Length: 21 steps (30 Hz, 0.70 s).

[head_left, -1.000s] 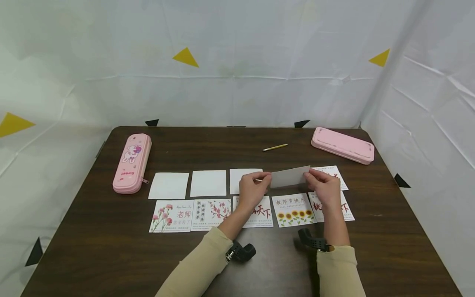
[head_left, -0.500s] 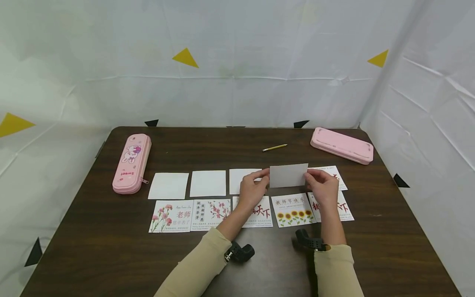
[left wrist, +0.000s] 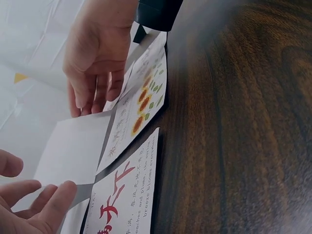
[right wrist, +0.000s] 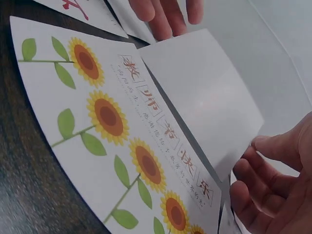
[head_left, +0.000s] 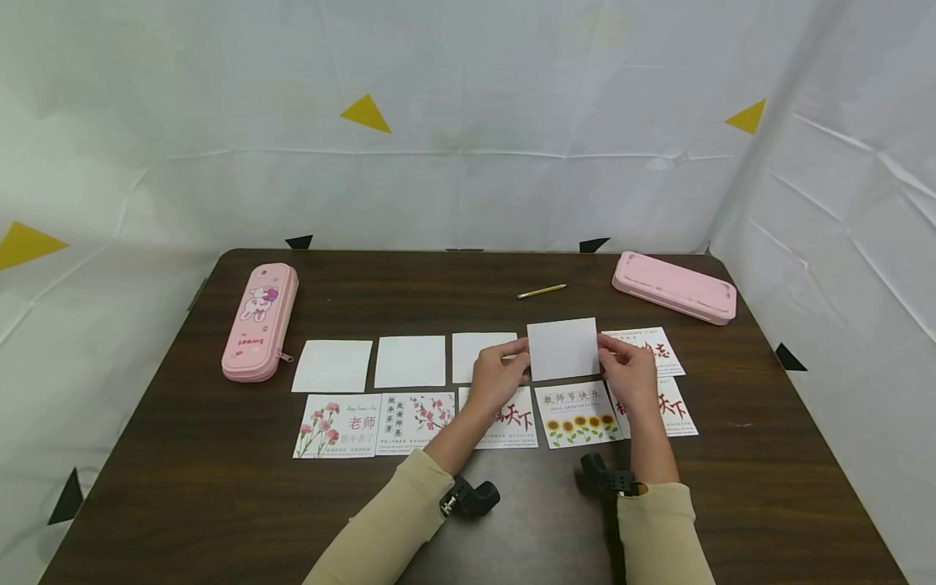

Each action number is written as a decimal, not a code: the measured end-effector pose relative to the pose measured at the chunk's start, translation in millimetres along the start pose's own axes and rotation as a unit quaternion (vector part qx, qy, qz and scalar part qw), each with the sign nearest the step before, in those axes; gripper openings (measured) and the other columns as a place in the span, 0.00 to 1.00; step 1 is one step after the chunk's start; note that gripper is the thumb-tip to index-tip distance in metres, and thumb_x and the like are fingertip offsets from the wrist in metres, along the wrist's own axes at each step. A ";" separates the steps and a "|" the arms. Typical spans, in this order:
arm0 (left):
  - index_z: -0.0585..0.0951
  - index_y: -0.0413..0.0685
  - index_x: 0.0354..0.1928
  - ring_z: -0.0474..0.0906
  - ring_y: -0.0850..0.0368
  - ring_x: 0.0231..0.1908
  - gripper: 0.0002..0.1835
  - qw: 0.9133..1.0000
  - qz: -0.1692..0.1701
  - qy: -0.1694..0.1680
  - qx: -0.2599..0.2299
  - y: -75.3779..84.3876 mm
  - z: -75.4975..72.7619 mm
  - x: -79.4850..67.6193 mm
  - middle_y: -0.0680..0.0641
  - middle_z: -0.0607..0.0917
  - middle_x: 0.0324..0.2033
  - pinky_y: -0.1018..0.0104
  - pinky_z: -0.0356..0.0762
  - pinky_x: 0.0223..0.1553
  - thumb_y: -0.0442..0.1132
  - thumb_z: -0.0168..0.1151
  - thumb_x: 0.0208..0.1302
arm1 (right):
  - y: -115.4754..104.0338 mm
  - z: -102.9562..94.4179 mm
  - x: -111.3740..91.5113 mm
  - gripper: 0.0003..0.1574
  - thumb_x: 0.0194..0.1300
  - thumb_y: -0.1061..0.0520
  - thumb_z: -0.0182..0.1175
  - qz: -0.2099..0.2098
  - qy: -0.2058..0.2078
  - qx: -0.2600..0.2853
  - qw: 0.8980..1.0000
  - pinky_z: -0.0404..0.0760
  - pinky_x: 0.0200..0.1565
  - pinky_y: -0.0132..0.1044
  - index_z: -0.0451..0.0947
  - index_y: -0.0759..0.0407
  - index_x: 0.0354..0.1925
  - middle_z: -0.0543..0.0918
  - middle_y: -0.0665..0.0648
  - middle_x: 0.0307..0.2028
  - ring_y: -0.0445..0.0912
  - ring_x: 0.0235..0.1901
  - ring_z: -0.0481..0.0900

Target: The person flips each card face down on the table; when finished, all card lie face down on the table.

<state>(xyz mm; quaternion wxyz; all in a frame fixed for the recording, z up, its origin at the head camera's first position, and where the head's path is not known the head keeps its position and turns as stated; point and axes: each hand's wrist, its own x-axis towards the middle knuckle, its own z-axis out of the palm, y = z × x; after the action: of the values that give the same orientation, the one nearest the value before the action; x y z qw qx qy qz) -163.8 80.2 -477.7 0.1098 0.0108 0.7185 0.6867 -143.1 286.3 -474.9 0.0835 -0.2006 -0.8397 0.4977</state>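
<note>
A card [head_left: 563, 349], blank white face toward me, lies between my two hands in the back row, its lower edge just above the sunflower card [head_left: 579, 414]. At its left edge my left hand [head_left: 500, 375] has spread fingers, with the thumb apart from them in the left wrist view. My right hand [head_left: 632, 374] pinches the card's right edge; the right wrist view shows thumb [right wrist: 273, 146] and fingertip close together at its corner. The card's far edge appears raised. Its underside is hidden.
Three blank white cards [head_left: 410, 361] continue the back row leftward; a printed card [head_left: 661, 349] ends it at right. Several printed cards [head_left: 337, 426] form the front row. A pink pencil case [head_left: 261, 325] lies left, another pink case [head_left: 674, 286] back right, and a pencil [head_left: 542, 291] behind.
The card has tipped from a grey, foreshortened face to a broad white face between the hands. The right hand has shifted slightly left; the left hand has barely moved.
</note>
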 end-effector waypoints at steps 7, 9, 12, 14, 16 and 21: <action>0.77 0.41 0.62 0.83 0.53 0.47 0.22 0.999 -0.002 -0.025 0.020 -0.5 -0.4 -1.5 0.42 0.82 0.55 0.68 0.80 0.41 0.37 0.57 0.67 | -2.1 1.3 -2.5 0.19 0.71 0.60 0.55 -0.009 0.002 -0.045 0.999 0.72 0.43 0.37 0.80 0.63 0.57 0.82 0.65 0.53 0.53 0.47 0.78; 0.77 0.43 0.63 0.83 0.54 0.49 0.23 0.999 -0.001 -0.028 0.033 -0.6 -0.2 -1.7 0.42 0.82 0.55 0.65 0.80 0.46 0.38 0.57 0.66 | -2.5 1.2 -3.1 0.19 0.71 0.60 0.55 -0.006 0.002 -0.047 0.999 0.73 0.47 0.42 0.81 0.63 0.56 0.82 0.65 0.52 0.54 0.49 0.78; 0.78 0.44 0.63 0.80 0.52 0.53 0.23 0.998 0.005 -0.030 0.054 -0.8 0.0 -2.2 0.42 0.82 0.56 0.59 0.77 0.53 0.40 0.57 0.65 | -2.5 1.4 -3.8 0.19 0.71 0.59 0.55 -0.004 0.000 -0.052 0.999 0.72 0.52 0.46 0.81 0.63 0.56 0.83 0.65 0.52 0.56 0.54 0.77; 0.78 0.45 0.63 0.79 0.51 0.56 0.23 0.997 0.009 -0.032 0.063 -1.0 0.1 -2.3 0.42 0.81 0.56 0.57 0.74 0.57 0.40 0.57 0.65 | -2.3 1.3 -4.3 0.19 0.71 0.59 0.55 0.001 -0.002 -0.054 0.999 0.71 0.54 0.48 0.81 0.63 0.55 0.83 0.65 0.52 0.56 0.55 0.77; 0.78 0.46 0.63 0.78 0.50 0.56 0.23 0.997 0.012 -0.034 0.067 -1.2 0.1 -2.6 0.42 0.81 0.57 0.56 0.73 0.58 0.40 0.57 0.65 | -1.7 1.3 -4.5 0.19 0.71 0.58 0.54 0.004 -0.003 -0.056 0.998 0.71 0.56 0.49 0.81 0.62 0.56 0.83 0.64 0.52 0.56 0.56 0.76; 0.77 0.46 0.64 0.77 0.50 0.58 0.23 0.997 0.019 -0.047 0.062 -1.1 0.8 -2.2 0.40 0.80 0.58 0.57 0.71 0.60 0.41 0.56 0.67 | -0.9 1.5 -4.5 0.19 0.71 0.58 0.54 0.004 0.000 -0.054 0.999 0.71 0.57 0.50 0.81 0.62 0.55 0.83 0.64 0.52 0.56 0.57 0.77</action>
<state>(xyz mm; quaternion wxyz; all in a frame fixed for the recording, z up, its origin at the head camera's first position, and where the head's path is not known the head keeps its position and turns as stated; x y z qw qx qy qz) -161.3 80.5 -478.4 0.1295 0.0632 0.7534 0.6416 -139.7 282.8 -474.5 0.0701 -0.2085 -0.8646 0.4517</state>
